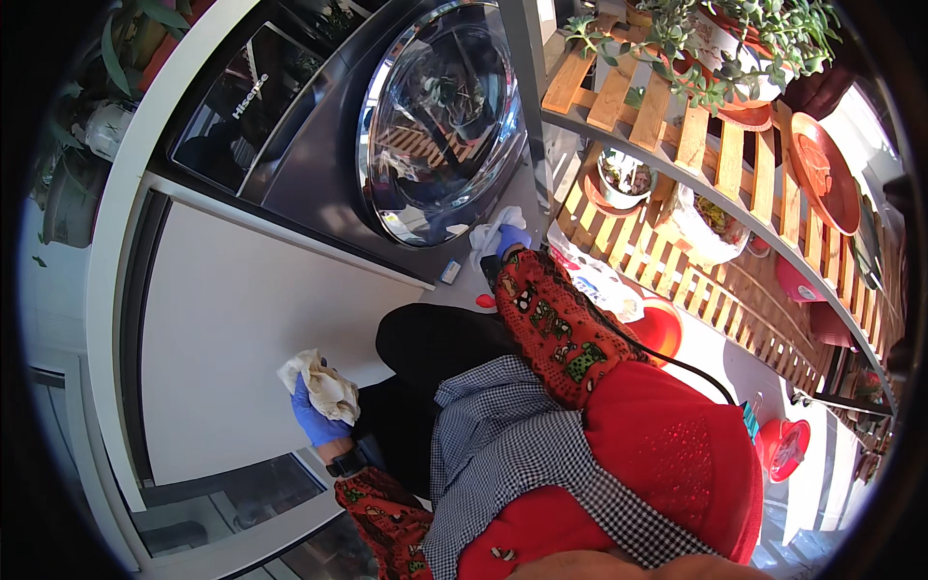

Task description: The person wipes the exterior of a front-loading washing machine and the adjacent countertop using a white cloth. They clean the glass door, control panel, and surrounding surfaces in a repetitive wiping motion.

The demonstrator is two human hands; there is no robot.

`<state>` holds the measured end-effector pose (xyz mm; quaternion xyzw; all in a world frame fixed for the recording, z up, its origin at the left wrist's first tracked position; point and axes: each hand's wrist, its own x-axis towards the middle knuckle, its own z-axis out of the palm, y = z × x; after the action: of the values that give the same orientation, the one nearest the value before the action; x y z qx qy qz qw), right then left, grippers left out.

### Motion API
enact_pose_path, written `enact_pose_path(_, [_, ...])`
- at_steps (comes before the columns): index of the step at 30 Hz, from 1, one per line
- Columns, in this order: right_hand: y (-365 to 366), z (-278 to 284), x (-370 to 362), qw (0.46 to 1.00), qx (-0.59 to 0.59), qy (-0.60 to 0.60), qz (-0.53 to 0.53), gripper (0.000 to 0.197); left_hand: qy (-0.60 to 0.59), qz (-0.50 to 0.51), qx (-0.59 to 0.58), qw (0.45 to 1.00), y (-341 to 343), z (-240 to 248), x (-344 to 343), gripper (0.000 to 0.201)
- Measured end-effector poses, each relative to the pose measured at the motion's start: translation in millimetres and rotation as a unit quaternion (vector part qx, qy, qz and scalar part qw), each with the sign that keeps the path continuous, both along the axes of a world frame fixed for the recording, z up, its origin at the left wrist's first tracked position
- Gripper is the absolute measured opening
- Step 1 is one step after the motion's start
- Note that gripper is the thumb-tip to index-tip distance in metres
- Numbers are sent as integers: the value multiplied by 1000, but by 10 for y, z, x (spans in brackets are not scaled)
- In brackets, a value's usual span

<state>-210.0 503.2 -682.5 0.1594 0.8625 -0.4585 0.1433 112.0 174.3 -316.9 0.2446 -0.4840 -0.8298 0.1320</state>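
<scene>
My left hand (pixel 317 418), in a blue glove, is closed round a crumpled off-white cloth (pixel 327 389) in front of a white panel (pixel 237 333). Further off, my right hand (pixel 513 239), also gloved in blue, grips a white crumpled cloth (pixel 491 235) low down by the washing machine (pixel 319 164). Its fingers are partly hidden. A dark object (pixel 490 271) shows beside the right wrist; its kind is unclear. Close to that hand lie a small blue and white box (pixel 449 272) and a small red thing (pixel 485 301).
Slatted wooden shelves (pixel 691 140) with a leafy potted plant (pixel 720 48) and red saucers (pixel 822 174) rise on the right. Beneath them are a printed plastic bag (pixel 604 288) and a red basin (pixel 660 327). The machine's round glass door (pixel 440 126) is closed.
</scene>
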Motion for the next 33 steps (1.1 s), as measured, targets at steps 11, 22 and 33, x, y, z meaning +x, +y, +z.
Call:
enact_pose_path(11, [-64,-110,337,996,11,66,-61,41,35,13,-96,995,-12,231,247,46])
enact_pose_path(22, [-845,-644,280,781,-544,-2,-307,43,5,19,-19,1000,-444,-53,635,52])
enact_pose_path(33, [-285,-648,-749,767,-501,115,-383,37,-235,214,40,947,-244,316,315,28])
